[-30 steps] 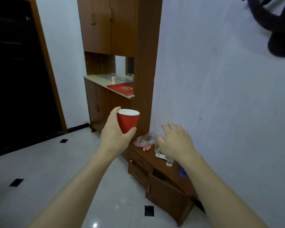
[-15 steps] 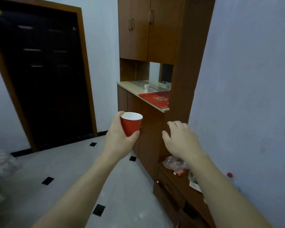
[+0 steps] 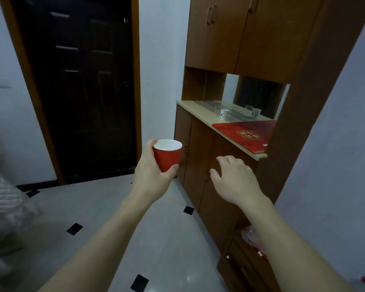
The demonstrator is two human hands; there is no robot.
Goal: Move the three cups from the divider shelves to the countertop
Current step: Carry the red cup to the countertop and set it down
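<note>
My left hand (image 3: pixel 154 171) grips a red paper cup (image 3: pixel 167 154) with a white inside, held upright in mid-air in front of the wooden cabinet. My right hand (image 3: pixel 235 179) is empty with fingers spread, hovering below the front edge of the beige countertop (image 3: pixel 196 107). On the countertop stand a small white cup (image 3: pixel 224 113) and two clear plastic cups (image 3: pixel 252 110) near the back. A flat red box (image 3: pixel 247 131) lies on the counter's near end.
A tall wooden cabinet (image 3: pixel 230 34) with upper doors rises over the counter. A dark door (image 3: pixel 80 85) is at left. A low wooden drawer unit (image 3: pixel 240 268) with a plastic bag sits at lower right. The floor is white tile. A pale fabric shape (image 3: pixel 0 199) is at left.
The view has swung left and closer to the cabinet, so the counter looks larger. Both hands stay raised; the red cup remains in my left hand.
</note>
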